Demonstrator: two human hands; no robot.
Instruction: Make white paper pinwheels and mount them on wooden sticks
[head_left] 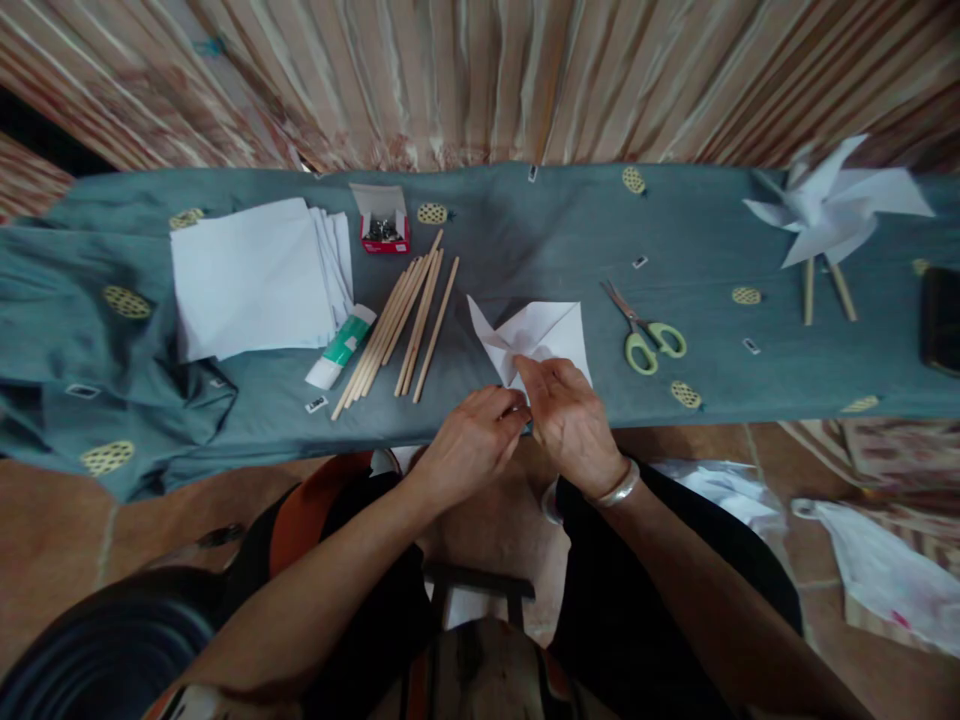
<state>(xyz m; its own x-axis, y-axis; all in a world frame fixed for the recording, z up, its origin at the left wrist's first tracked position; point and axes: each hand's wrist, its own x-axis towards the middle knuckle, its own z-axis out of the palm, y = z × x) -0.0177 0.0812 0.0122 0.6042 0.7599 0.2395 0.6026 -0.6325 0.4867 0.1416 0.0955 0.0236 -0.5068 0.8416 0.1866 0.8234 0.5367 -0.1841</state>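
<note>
A square white sheet of paper (pixel 559 325) lies at the table's near edge, its left corner standing up and its near part folded in. My left hand (pixel 474 440) is closed, with its fingertips pinching the near corner of this sheet. On top of the paper, my right hand (pixel 564 418) presses down with bent fingers, its fingertips close to those of the left. The exact spot between the fingers is partly hidden. To the right are green-handled scissors (pixel 643 332), spread apart. Several wooden sticks (pixel 409 320) lie left of the sheet.
A stack of white paper (pixel 251 280) and a green-and-white glue tube (pixel 341 347) lie on the left. Behind the sticks stands an open red box of pins (pixel 385 232). White paper pinwheels (pixel 817 205) on sticks rest at the right, near a dark object (pixel 941 320).
</note>
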